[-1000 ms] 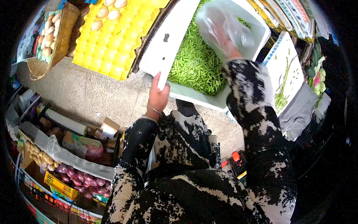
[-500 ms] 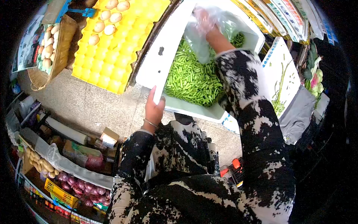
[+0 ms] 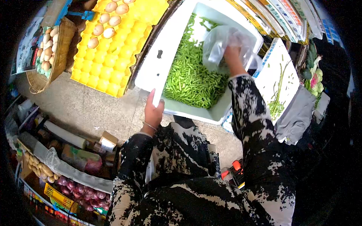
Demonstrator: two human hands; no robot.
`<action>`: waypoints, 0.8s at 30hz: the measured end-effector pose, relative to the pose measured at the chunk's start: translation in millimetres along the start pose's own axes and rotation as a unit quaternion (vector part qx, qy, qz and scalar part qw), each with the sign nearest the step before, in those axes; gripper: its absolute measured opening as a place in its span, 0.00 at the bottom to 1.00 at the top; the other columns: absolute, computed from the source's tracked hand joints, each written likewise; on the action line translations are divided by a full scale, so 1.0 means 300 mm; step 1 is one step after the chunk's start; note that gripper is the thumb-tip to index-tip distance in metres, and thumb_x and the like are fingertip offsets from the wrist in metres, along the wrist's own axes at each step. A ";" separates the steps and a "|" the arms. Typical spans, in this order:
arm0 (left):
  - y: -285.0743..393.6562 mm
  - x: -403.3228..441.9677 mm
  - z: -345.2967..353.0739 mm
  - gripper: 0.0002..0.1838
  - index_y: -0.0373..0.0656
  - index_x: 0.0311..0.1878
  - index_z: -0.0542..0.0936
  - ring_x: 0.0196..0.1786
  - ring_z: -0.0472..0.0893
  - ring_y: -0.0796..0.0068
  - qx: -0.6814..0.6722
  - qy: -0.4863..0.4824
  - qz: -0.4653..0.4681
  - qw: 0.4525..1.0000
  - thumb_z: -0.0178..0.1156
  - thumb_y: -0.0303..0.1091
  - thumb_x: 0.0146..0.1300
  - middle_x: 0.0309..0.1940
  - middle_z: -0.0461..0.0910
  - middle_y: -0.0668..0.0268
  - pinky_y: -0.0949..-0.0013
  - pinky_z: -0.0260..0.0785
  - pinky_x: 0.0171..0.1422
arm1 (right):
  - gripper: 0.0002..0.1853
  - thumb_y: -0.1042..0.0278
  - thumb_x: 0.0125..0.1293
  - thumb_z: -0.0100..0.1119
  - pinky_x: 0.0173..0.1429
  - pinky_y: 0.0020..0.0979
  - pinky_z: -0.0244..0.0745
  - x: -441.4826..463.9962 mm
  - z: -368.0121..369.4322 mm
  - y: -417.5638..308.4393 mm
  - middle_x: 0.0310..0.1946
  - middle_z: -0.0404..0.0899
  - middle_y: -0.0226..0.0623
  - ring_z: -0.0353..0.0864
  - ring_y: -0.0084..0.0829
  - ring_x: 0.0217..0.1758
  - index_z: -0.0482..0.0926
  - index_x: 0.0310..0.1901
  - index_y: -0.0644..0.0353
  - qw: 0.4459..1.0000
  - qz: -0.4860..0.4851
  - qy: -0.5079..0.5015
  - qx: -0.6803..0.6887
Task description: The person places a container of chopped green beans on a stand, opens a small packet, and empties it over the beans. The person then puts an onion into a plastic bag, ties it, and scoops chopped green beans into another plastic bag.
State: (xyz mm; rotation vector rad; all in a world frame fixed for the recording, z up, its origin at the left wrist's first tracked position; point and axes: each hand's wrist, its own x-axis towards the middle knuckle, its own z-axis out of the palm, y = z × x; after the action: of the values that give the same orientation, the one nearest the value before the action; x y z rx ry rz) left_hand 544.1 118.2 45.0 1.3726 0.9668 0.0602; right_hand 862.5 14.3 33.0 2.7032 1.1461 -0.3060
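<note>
A white foam box (image 3: 196, 112) holds many short-cut green bean pieces (image 3: 196, 77). My left hand (image 3: 154, 113) grips the near corner of a white foam lid (image 3: 152, 62), which stands tilted along the box's left side, thumb on one face. Over the right part of the box, my right hand (image 3: 233, 49) is wrapped in a clear plastic bag (image 3: 217, 47). The film blurs its fingers. The bag hangs against the beans near the right wall. White box bottom shows in a patch at the far end.
Left of the lid lies a yellow egg tray (image 3: 109, 56) with several eggs, beyond it a basket of eggs (image 3: 56, 52). At right are a white foam board (image 3: 277, 75) with bean scraps and stacked cartons (image 3: 279, 17). Red onions (image 3: 81, 192) sit at lower left.
My right hand and the bag have moved from the far end of the box toward me and to the right, uncovering the far beans. My left hand keeps its grip on the lid.
</note>
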 end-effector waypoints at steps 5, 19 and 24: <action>0.001 -0.002 0.000 0.26 0.30 0.57 0.60 0.50 0.68 0.68 -0.046 -0.002 -0.023 0.999 0.49 0.27 0.53 0.49 0.68 0.55 0.72 0.59 0.55 | 0.24 0.54 0.60 0.47 0.60 0.39 0.58 -0.007 0.208 -0.029 0.50 0.66 0.40 0.64 0.38 0.55 0.62 0.55 0.60 0.888 0.079 0.119 0.437; 0.010 -0.002 -0.005 0.26 0.30 0.57 0.60 0.49 0.68 0.70 -0.032 0.005 -0.012 0.999 0.50 0.28 0.55 0.49 0.68 0.56 0.73 0.60 0.54 | 0.26 0.58 0.58 0.50 0.61 0.35 0.56 -0.018 0.118 -0.071 0.54 0.63 0.40 0.61 0.38 0.58 0.60 0.56 0.58 0.969 0.100 0.054 0.220; -0.012 -0.003 0.000 0.25 0.30 0.57 0.60 0.49 0.68 0.71 -0.022 0.003 0.010 1.000 0.50 0.26 0.54 0.49 0.68 0.56 0.73 0.61 0.53 | 0.24 0.55 0.56 0.51 0.57 0.36 0.60 0.174 0.371 0.183 0.50 0.67 0.40 0.66 0.37 0.52 0.65 0.51 0.60 0.717 0.077 0.112 0.684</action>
State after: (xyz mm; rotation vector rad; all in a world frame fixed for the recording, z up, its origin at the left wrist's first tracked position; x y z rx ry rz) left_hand 541.9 116.7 42.5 1.3418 0.9526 0.0998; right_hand 925.0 -15.7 -82.4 4.1489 0.8031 -1.2478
